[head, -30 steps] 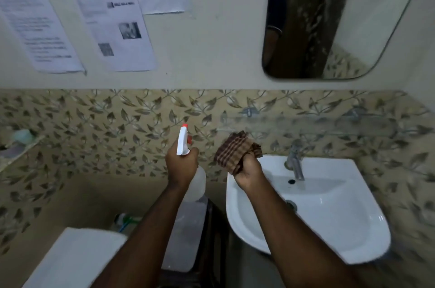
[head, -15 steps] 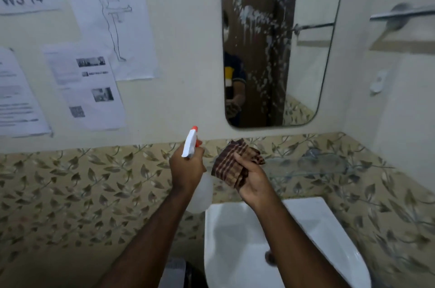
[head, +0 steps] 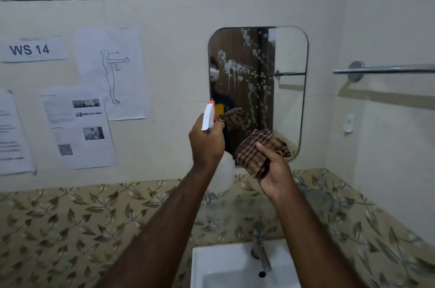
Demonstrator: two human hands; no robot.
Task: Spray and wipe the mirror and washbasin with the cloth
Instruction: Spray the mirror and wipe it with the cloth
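Mirror [head: 289, 90] streaked with foam. Left hand [head: 207, 144] grips spray bottle [head: 209, 120]; right hand [head: 275, 174] clutches folded cloth [head: 256, 151]. Wipe top-down before drips reach lower edge.

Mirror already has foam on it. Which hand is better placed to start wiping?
The right hand. It already holds the folded checked cloth raised before the mirror, near its lower edge. The left hand is occupied gripping the spray bottle.

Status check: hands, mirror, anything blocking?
Left hand gripping spray bottle, nozzle toward mirror. Right hand gripping cloth, off the glass. Foam streaks on mirror, unwiped. Nothing blocking.
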